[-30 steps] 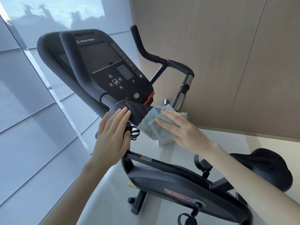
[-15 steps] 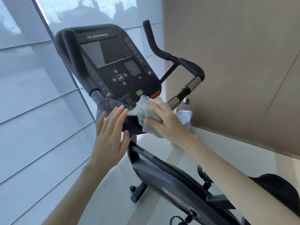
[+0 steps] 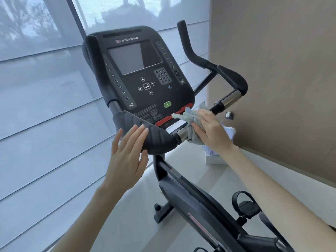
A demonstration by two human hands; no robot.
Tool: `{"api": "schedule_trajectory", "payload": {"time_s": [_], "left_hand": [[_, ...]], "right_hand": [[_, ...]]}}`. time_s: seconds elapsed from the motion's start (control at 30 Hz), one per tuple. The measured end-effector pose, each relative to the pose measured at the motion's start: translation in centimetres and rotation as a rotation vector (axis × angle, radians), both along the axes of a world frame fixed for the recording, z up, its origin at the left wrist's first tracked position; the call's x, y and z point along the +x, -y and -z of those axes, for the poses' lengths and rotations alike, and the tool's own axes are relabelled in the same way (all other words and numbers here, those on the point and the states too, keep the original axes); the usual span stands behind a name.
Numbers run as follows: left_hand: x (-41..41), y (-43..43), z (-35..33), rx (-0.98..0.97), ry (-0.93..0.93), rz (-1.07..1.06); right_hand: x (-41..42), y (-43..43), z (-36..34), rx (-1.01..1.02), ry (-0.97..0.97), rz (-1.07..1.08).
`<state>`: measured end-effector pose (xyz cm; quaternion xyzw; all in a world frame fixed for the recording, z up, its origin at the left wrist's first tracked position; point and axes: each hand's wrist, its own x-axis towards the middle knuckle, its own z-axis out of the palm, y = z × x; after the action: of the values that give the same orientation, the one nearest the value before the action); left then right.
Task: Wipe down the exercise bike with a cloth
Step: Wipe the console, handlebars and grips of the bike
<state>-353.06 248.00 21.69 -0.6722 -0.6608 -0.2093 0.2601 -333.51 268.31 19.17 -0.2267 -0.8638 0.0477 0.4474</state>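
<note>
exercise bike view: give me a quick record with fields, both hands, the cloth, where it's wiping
left hand: fingers straight, fingertips on the ribbed black grip
right hand: grips the cloth
cloth: grey-blue, bunched, pressed on the handlebar tube just below the console
console: screen dark, green button showing
floor: white object by the wall, partly hidden by the right arm
</note>
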Motion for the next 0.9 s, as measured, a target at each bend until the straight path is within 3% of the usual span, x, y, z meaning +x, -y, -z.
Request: {"api": "schedule_trajectory", "payload": {"time_s": [0.1, 0.27, 0.33, 0.5, 0.9], "left_hand": [[-0.5, -0.3, -0.4, -0.008, -0.024, 0.006], [-1.2, -0.9, -0.9, 0.008, -0.044, 0.058], [-1.4, -1.1, -1.0, 0.023, -0.039, 0.086], [-1.9, -1.3, -1.0, 0.055, -0.022, 0.105], [-0.5, -1.3, -0.7, 0.077, -0.021, -0.026]], "right_hand": [[0.8, -1.9, -1.5, -0.072, 0.037, 0.020], [-0.2, -0.6, -5.5, -0.241, -0.173, -0.003], [-1.8, 1.1, -6.9, -0.226, -0.083, -0.100], [-4.8, 4.2, -5.6, -0.190, 0.409, -0.158], [-0.4, -3.2, -3.6, 0.021, 0.330, -0.110]]}}
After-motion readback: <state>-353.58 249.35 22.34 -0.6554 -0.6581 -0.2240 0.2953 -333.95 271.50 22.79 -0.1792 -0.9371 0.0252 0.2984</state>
